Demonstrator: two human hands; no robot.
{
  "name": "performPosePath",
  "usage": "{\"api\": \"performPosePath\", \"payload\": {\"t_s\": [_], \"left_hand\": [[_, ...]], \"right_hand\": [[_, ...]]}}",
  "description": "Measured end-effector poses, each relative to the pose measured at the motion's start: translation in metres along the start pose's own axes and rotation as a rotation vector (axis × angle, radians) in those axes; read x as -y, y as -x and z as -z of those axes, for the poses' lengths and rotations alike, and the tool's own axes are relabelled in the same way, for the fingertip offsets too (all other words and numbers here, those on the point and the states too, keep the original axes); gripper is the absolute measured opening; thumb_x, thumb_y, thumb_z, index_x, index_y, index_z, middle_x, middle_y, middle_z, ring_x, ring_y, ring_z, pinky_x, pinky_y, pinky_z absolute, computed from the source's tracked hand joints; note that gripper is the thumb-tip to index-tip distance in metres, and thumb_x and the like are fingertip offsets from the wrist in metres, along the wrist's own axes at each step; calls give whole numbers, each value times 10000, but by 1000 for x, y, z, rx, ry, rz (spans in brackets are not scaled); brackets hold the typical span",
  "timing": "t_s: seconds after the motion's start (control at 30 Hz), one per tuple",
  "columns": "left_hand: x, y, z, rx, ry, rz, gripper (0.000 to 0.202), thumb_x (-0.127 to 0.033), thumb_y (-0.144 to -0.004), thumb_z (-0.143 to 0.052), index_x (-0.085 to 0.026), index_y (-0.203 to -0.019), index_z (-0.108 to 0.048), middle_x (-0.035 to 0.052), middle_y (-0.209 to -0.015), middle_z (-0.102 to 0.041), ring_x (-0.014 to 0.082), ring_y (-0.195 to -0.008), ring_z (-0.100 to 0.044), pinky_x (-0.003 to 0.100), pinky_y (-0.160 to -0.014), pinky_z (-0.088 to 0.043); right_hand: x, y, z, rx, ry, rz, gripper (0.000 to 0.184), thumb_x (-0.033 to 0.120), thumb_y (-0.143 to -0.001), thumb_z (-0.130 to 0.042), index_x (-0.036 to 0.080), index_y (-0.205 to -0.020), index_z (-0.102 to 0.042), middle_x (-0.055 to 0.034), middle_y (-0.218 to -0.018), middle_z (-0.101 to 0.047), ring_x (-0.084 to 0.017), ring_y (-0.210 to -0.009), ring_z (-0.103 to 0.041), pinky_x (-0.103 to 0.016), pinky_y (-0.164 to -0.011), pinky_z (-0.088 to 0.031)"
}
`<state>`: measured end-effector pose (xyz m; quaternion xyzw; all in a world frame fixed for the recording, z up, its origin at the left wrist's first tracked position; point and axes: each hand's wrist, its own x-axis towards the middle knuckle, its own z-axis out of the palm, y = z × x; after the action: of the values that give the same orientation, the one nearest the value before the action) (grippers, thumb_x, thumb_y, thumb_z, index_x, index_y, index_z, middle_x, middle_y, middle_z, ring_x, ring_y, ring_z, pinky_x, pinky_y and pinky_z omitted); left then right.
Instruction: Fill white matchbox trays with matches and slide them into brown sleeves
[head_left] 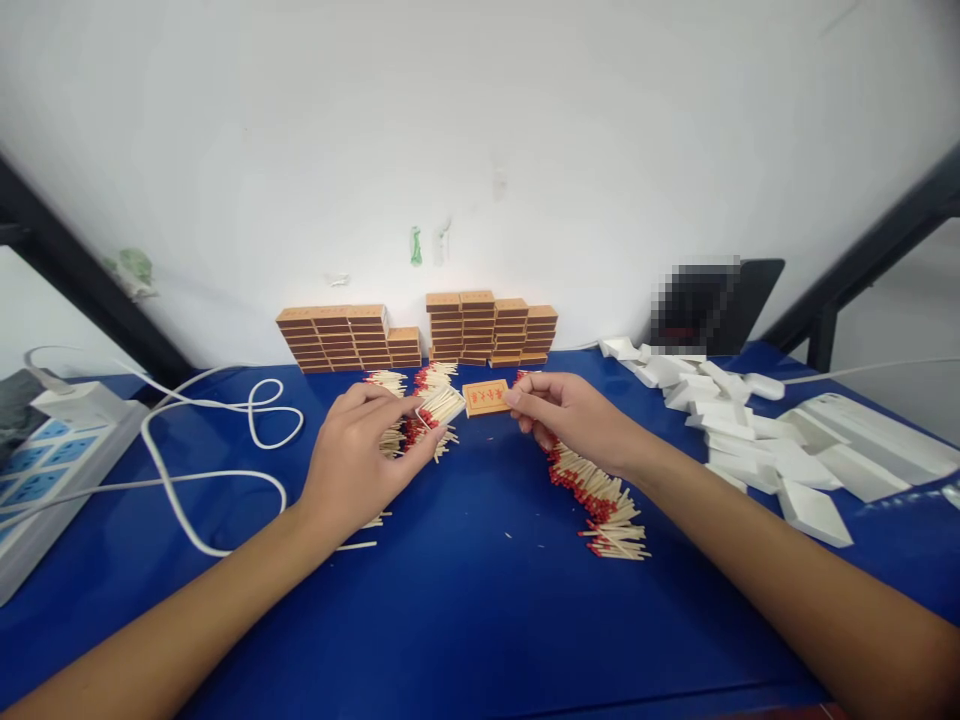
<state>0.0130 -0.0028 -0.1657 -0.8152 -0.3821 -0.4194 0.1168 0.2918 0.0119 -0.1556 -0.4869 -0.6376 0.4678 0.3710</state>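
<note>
My left hand (360, 450) pinches a small white inner tray filled with matches (440, 405), red heads pointing down-left. My right hand (574, 415) grips an orange matchbox sleeve (486, 396) by its right end, just to the right of the tray; the two nearly touch. Loose red-tipped matches (604, 500) lie in a heap under my right wrist, and another heap of matches (397, 385) lies behind my left hand on the blue table (480, 600).
Two stacks of orange matchboxes (349, 338) (491, 328) stand against the white wall. White empty trays (742, 430) are scattered at the right. A white cable (217, 440) loops at the left beside a power strip (45, 460).
</note>
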Motion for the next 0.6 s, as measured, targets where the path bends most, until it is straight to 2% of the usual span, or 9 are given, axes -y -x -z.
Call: {"api": "performPosePath", "payload": {"t_s": [0.3, 0.6], "left_hand": [[0, 2, -1, 3, 34, -23, 283, -344, -908, -822, -177, -1135, -795, 84, -969, -819, 262, -939, -714, 437, -832, -620], [1, -1, 0, 95, 156, -9, 262, -349, -922, -810, -205, -1140, -802, 87, -1033, -816, 265, -1002, -710, 463, -935, -615]], "right_hand": [[-1, 0, 0, 8, -13, 3, 436, 611, -879, -781, 204, -822, -637, 24, -706, -646, -83, -481, -527, -246, -455, -362], [2, 2, -3, -13, 1, 74, 480, 687, -894, -744, 219, -893, -635, 34, -720, -628, -92, -489, -543, -250, -463, -425]]}}
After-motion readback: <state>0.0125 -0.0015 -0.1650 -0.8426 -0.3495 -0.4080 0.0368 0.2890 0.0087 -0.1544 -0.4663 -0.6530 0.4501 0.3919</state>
